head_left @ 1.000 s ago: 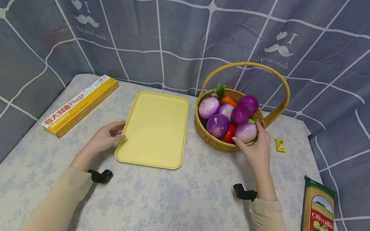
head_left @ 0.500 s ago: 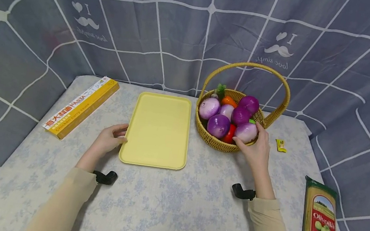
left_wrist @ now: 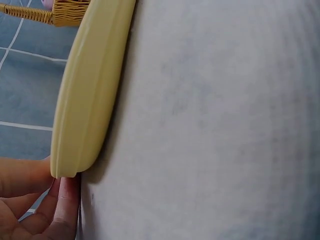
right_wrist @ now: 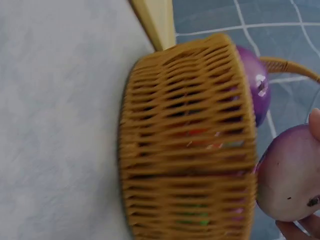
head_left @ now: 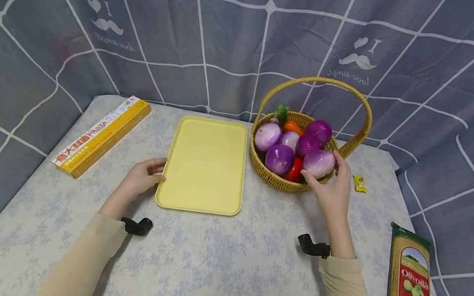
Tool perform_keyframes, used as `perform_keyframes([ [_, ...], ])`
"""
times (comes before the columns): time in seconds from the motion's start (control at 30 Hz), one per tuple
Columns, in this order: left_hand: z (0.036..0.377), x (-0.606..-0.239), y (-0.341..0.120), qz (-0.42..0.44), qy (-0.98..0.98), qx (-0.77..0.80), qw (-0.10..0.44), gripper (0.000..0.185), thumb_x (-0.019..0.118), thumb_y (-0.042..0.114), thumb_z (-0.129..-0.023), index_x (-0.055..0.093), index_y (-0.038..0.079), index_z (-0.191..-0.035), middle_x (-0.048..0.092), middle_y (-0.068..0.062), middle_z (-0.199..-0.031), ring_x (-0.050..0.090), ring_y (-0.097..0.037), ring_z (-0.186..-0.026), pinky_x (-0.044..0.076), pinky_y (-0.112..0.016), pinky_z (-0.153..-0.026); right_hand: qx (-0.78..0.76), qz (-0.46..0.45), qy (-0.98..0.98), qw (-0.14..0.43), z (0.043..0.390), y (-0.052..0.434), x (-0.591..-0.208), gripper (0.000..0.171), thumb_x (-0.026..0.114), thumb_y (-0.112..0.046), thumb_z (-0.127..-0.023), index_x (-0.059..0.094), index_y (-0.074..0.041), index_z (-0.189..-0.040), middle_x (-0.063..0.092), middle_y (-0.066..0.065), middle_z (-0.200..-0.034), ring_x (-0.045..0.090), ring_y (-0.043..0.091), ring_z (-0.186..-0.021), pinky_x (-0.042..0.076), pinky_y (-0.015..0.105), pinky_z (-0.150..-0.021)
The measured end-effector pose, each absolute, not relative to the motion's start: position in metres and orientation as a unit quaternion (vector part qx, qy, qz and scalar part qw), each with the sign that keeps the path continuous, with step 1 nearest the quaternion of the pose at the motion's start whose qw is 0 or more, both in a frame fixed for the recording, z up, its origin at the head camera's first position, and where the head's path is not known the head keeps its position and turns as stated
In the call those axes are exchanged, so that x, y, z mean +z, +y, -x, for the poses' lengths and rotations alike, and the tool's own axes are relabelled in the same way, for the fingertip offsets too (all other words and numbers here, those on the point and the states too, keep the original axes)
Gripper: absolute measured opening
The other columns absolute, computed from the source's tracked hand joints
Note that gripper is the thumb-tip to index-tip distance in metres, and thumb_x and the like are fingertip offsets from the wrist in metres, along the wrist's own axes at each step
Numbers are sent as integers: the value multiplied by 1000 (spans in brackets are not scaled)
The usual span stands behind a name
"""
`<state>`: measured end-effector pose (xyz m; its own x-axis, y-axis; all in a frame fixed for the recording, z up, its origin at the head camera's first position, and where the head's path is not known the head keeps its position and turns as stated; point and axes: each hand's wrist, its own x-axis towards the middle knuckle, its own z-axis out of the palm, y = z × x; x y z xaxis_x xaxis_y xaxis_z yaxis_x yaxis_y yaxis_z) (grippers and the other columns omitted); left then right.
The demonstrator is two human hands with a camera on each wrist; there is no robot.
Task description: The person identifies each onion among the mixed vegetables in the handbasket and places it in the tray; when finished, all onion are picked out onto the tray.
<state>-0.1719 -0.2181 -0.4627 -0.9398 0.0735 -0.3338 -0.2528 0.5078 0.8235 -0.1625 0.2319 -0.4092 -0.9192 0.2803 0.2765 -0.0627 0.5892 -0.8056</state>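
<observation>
A: Nearest us, the left hand (head_left: 140,181) sits at the near left corner of the yellow tray (head_left: 204,163), fingertips and thumb pinching its rim, tray flat on the table (head_left: 214,263).

B: And the right hand (head_left: 332,192) has its fingers curled round a pale purple onion (head_left: 318,163), which the right wrist view shows above the rim of the wicker basket (head_left: 279,183).

A: So I'd call this the pick-up step, onion just coming out of the basket.

B: The next move, I'd judge, calls for a firm grip on a round, glossy thing, clearing the rim and handle without knocking the others.

A: It's smooth, whitish shading to violet, with a small dark spot. Behind it lie darker purple onions (head_left: 280,159), something red and something orange.
</observation>
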Motion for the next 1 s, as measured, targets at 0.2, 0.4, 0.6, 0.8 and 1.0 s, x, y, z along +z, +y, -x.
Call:
perform_keyframes([
  [0.2,173,-460,-218,50,850,497,169,63,56,5,-98,30,7,-155,44,-23,-149,45,-37,-135,49,-44,-105,478,16,-859,184,164,211,-391,87,86,-23,-75,40,-6,-147,47,19,-141,46,30,-127,42,51,-109],
  [0.4,174,-460,-218,60,847,496,180,64,57,6,-98,29,8,-156,42,-21,-152,45,-36,-136,47,-45,-107,507,-29,-847,157,165,177,-381,88,88,-20,-74,41,-7,-147,48,15,-142,50,28,-127,44,49,-110],
  [0.6,175,-461,-217,58,847,499,176,63,57,5,-98,30,8,-155,41,-21,-152,45,-36,-136,47,-46,-108,535,-99,-831,111,177,132,-380,86,88,-18,-74,42,-7,-146,48,14,-141,53,30,-124,49,47,-105],
  [0.8,173,-460,-217,51,854,491,163,62,55,4,-99,30,8,-155,41,-22,-152,44,-37,-136,47,-47,-107,558,-112,-821,42,202,85,-398,87,87,-22,-75,41,-7,-147,47,13,-143,50,26,-129,48,42,-107],
  [1.0,171,-462,-216,57,855,491,158,60,56,4,-99,32,7,-154,43,-22,-151,46,-37,-134,47,-46,-106,567,-99,-818,-6,227,45,-425,86,87,-19,-75,40,-2,-144,47,17,-143,51,29,-130,50,37,-105],
])
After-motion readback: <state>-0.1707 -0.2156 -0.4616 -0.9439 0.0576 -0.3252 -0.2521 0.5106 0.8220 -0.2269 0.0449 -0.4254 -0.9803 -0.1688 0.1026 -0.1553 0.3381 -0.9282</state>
